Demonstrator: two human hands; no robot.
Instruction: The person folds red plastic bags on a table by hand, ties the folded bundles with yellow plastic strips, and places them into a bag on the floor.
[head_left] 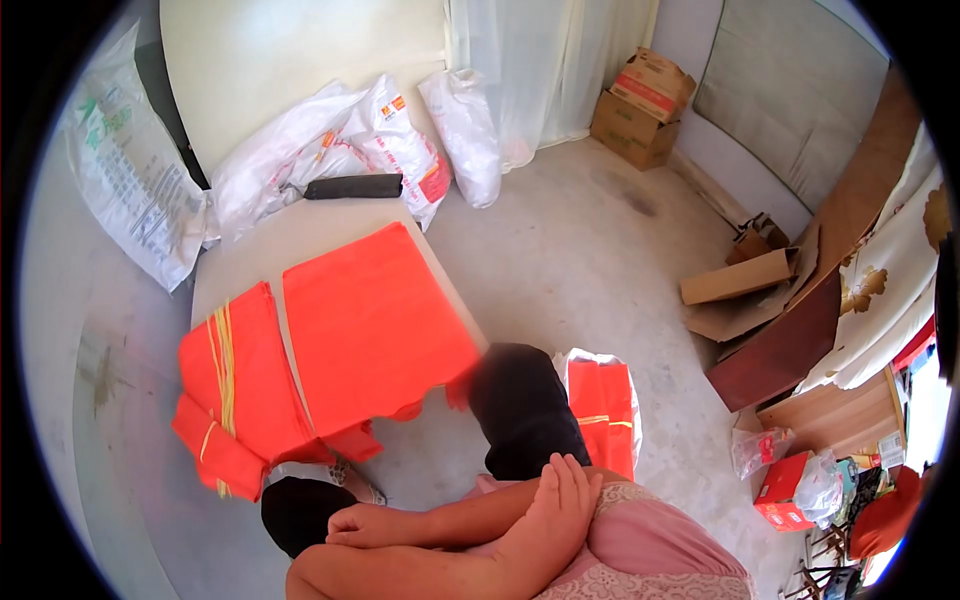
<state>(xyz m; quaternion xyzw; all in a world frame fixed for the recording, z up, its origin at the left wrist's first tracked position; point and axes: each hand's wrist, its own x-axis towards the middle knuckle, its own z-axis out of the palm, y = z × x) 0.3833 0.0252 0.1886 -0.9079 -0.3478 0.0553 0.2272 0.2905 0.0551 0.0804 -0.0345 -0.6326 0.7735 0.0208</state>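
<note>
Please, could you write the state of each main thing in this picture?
Left hand: open, resting on right arm
Right hand: grip unclear
Wide red stack: flat, no band visible
Narrow red stack: tied with yellow bands
Red bundle: banded, white plastic at its edges
Black roll: lying flat
Corner boxes: stacked
Pale curtain: hanging

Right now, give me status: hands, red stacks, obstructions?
Left hand on right arm; right hand by left arm. Red stacks on table, untouched. Possible obstruction: black-clad knee at table's corner.

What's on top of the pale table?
On the pale table: a red stack, plus red bundles with yellow ties; a black roll at its far edge. Whatever lies beneath the stack and bundles is hidden.
</note>
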